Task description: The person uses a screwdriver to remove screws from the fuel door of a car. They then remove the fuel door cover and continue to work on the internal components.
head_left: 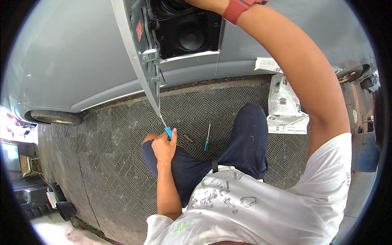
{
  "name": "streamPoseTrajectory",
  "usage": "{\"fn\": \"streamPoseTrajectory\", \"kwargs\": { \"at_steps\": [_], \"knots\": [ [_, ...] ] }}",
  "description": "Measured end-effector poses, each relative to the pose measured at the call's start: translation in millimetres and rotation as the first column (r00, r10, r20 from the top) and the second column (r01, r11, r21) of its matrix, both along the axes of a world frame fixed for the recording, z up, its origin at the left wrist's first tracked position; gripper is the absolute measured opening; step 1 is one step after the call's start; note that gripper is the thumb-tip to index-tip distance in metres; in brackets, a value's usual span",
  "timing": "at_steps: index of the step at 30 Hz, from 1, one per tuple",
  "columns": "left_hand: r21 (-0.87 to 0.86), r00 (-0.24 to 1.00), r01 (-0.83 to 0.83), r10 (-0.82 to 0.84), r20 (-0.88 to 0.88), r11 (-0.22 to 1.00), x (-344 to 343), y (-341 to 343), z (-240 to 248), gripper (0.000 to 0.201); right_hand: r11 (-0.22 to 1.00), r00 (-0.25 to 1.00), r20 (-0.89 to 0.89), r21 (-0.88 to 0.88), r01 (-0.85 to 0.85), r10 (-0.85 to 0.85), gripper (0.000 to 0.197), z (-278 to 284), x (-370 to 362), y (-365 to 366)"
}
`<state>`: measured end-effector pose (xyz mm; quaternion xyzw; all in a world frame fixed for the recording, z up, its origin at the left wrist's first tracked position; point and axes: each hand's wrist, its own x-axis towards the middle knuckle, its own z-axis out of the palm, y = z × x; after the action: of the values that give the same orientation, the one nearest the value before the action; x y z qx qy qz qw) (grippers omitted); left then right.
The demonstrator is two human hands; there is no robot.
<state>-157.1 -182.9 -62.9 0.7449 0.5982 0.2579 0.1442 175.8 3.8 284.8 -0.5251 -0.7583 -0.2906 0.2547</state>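
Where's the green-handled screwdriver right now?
In the head view, the green-handled screwdriver lies on the dark floor between the person's bent legs, right of the left hand.

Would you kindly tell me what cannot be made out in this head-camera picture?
In the head view:
Right hand: cut off by the top edge, so its grip is unseen.
Blue-handled screwdriver: left hand covers its handle's end; its tip is too small.
Newspaper: right arm hides part.
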Motion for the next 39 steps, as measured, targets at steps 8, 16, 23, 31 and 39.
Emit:
{"fn": "streamPoseTrajectory", "kwargs": {
  "at_steps": [8, 16, 23, 31, 39],
  "knots": [
    [-0.031, 0.999, -0.013, 0.014, 0.042, 0.999, 2.6, -2.8, 4.7, 0.052, 0.997, 0.909, 0.416, -0.077, 0.008, 0.025, 0.026, 26.2, 8.8, -21.6],
    [-0.031, 0.998, 0.012, -0.010, 0.062, 0.999, 3.9, 1.2, 4.5, 0.049, 0.974, 0.917, 0.395, -0.185, 0.131, -0.048, 0.027, 31.0, 7.1, -22.7],
    [-0.052, 1.000, -0.002, 0.004, 0.024, 0.999, 3.4, 0.1, 4.5, 0.048, 0.992, 0.916, 0.399, -0.087, 0.090, -0.048, 0.021, 14.4, 8.7, -13.0],
    [0.000, 0.999, 0.011, -0.011, -0.044, 1.000, 2.1, -0.5, 0.0, 0.048, 0.995, 0.942, 0.335, -0.097, 0.025, 0.008, 0.021, 16.1, 12.1, -18.4],
    [-0.008, 0.995, 0.006, -0.007, -0.099, 1.000, 2.1, -4.6, -3.0, 0.049, 0.983, 0.959, 0.280, -0.164, 0.086, -0.037, 0.024, 12.3, 2.4, -14.3]
  ]
}}
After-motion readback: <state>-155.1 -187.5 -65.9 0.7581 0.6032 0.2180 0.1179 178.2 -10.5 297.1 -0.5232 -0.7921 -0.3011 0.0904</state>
